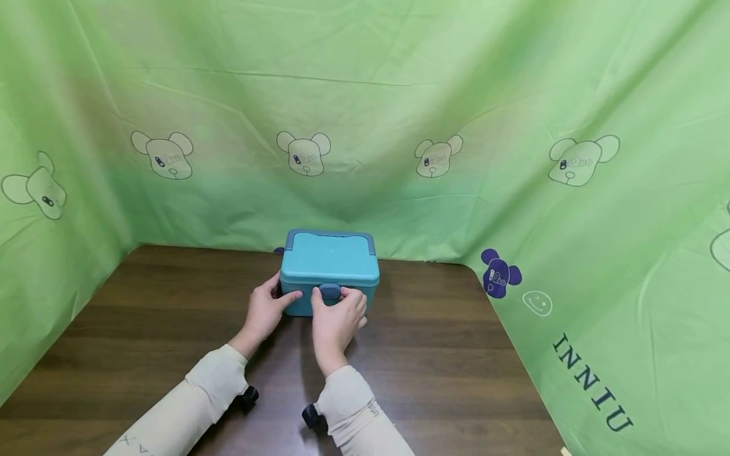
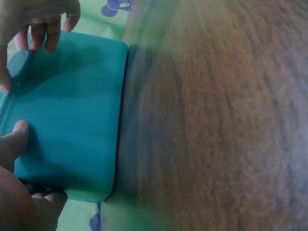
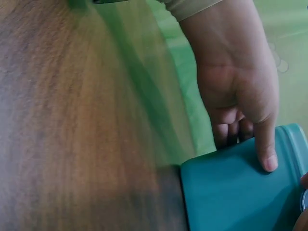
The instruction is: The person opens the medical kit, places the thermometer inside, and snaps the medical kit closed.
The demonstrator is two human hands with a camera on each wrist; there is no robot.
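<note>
A teal lidded box [image 1: 329, 258] with a blue-grey handle folded around its lid sits upright on the wooden table, lid down. On its front is a blue-grey oval latch [image 1: 329, 291]. My left hand [image 1: 265, 310] grips the box's left front corner, thumb on the front face and fingers along the side. My right hand [image 1: 338, 322] holds the latch between thumb and index finger, its other fingers bent below. In the left wrist view the right hand [image 2: 41, 21] is at the latch [image 2: 20, 63]. The box's contents are hidden.
The brown wooden table [image 1: 445, 354] extends around the box. A green curtain [image 1: 365, 196] printed with bear heads hangs behind the table and along both sides, close behind the box. A small black device [image 1: 310, 416] is worn at each wrist.
</note>
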